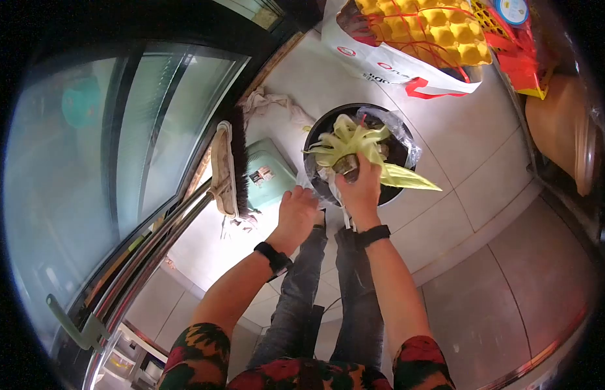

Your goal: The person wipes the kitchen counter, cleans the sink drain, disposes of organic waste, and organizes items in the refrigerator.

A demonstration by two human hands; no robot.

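Observation:
My right hand [361,186] grips a small potted plant [350,146] with long pale yellow-green leaves, held over a black round bin [400,148] lined with a clear plastic bag [388,119]. My left hand [296,211] reaches down beside the bin's near left rim, fingers curled at the plastic or the rim; what it touches is hidden by the hand itself. Both wrists carry black bands. My legs in dark jeans stand just below the bin.
A broom [226,170] leans against the glass door [153,130] at the left, with a green dustpan [267,172] beside it. A crumpled cloth [270,103] lies behind. A white bag with yellow egg trays [413,39] sits at the top. The floor is pale tile.

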